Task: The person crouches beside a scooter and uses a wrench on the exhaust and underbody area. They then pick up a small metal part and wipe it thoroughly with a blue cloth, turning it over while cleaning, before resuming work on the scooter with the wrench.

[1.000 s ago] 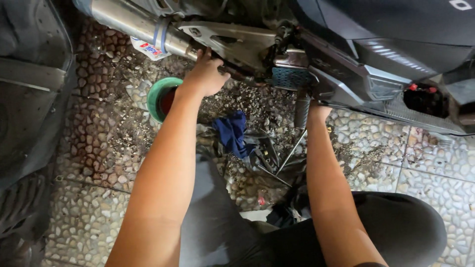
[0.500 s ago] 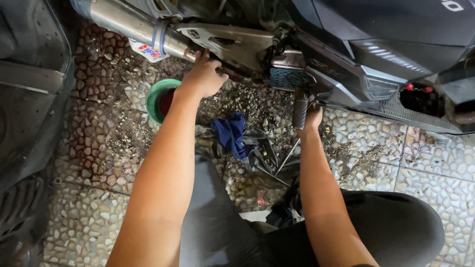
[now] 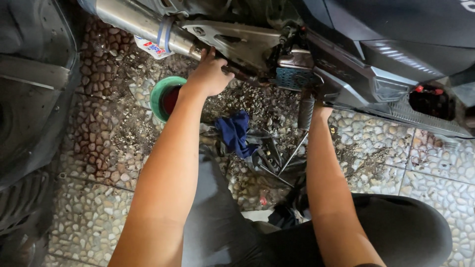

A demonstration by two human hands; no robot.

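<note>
My left hand [image 3: 210, 74] is closed around a dark rod-like tool [image 3: 242, 78] that runs to the silver bracket [image 3: 242, 42] of the motorcycle, just below the exhaust pipe [image 3: 138, 22]. My right hand [image 3: 321, 110] reaches up under the dark bodywork [image 3: 376, 84], right beside the black footpeg [image 3: 305, 112]. Its fingers are hidden by the bike, so I cannot tell what it holds. My knees in dark trousers fill the bottom of the view.
A green bowl [image 3: 159, 94] with dark red liquid stands on the pebble floor by my left wrist. A blue rag [image 3: 235, 131] and several hand tools [image 3: 272, 158] lie between my arms. Another vehicle's tyre [image 3: 22, 207] is at the left.
My right hand has slid a little further up under the bodywork beside the footpeg. My left hand stays on the rod.
</note>
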